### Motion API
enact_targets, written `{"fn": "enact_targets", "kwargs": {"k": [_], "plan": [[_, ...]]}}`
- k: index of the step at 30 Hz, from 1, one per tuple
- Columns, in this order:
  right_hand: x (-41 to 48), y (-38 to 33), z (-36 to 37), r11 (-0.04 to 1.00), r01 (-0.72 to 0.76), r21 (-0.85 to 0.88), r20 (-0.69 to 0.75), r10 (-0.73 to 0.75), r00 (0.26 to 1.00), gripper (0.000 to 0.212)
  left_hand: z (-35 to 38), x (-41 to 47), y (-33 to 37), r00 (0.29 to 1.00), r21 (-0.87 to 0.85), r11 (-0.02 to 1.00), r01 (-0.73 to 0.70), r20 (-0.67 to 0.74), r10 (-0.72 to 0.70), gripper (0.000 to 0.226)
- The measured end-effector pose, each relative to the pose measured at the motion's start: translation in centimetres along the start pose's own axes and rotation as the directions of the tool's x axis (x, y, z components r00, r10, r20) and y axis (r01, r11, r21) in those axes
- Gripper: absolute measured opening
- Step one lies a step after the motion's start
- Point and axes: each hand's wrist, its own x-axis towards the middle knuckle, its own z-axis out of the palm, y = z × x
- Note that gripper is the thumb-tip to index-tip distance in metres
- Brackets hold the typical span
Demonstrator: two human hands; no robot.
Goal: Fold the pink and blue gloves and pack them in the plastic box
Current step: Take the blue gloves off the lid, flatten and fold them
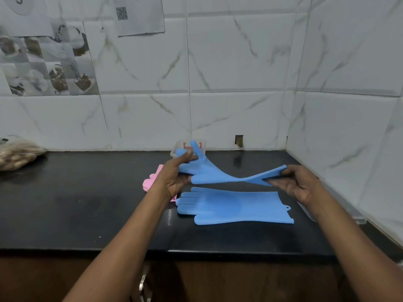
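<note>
blue glove (pixel 218 174) twisted midair, 2nd glove (pixel 235 205) flat, pink glove (pixel 150 182) part-hidden

We see white marbled wall tiles (pixel 239 62) meeting in a corner, printed sheets (pixel 139 16) taped up, and a glossy black worktop (pixel 76 214) over brown cabinets (pixel 65 275).

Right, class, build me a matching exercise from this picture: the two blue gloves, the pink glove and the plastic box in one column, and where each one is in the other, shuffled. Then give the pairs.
Column one
1. twisted blue glove
2. flat blue glove
3. pink glove
4. plastic box

Column two
A. by the back wall, beyond the left hand
B. in the air, held at either end by the left hand and the right hand
C. lying on the counter, nearest its front edge
D. on the counter, partly hidden behind the left hand

Pairs: 1-B, 2-C, 3-D, 4-A
</note>
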Motion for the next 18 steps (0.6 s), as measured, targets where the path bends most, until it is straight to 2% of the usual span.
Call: {"fn": "enact_targets", "kwargs": {"k": [2,4,5,7,10,14,15,16,18], "plan": [[-0.1,0.3,-0.6,0.999,-0.041,-0.007,0.016,0.041,0.999,0.019,0.7,-0.1,-0.3,0.996,0.092,0.993,-0.068,-0.059,0.074,0.028],[-0.1,0.2,-1.1,0.998,0.017,-0.053,0.016,-0.017,1.000,0.012,0.7,-0.4,-0.4,0.984,0.182,0.978,-0.101,-0.128,0.126,0.026],[-0.2,0.2,-1.4,0.993,0.052,-0.111,0.010,-0.051,0.999,0.007,0.4,-0.7,-0.7,0.981,0.213,0.972,-0.095,-0.147,0.129,0.025],[-0.3,0.8,-2.2,0.948,0.100,-0.302,-0.002,-0.106,0.994,0.011,-0.7,-1.3,-1.8,0.979,0.272,0.961,-0.055,-0.175,0.106,0.029],[0.1,3.2,-3.4,0.829,0.070,-0.555,-0.025,-0.100,0.995,0.018,-3.0,-2.0,-4.2,0.951,0.365,0.931,-0.007,-0.284,0.119,0.047],[0.3,5.0,-4.0,0.673,0.066,-0.737,-0.071,-0.174,0.982,0.054,-4.3,-1.9,-5.1,0.903,0.375,0.926,0.036,-0.410,0.131,0.084],[0.3,5.0,-3.9,0.639,0.064,-0.766,-0.073,-0.185,0.980,0.058,-4.2,-1.8,-5.0,0.892,0.411,0.908,0.073,-0.434,0.125,0.083],[0.4,5.1,-3.7,0.623,0.059,-0.780,-0.077,-0.188,0.979,0.059,-4.1,-1.5,-5.0,0.887,0.452,0.886,0.105,-0.445,0.122,0.073],[0.7,5.0,-3.4,0.623,0.074,-0.779,-0.072,-0.205,0.976,0.058,-3.9,-1.0,-4.7,0.891,0.514,0.852,0.102,-0.428,0.151,0.032]]}}
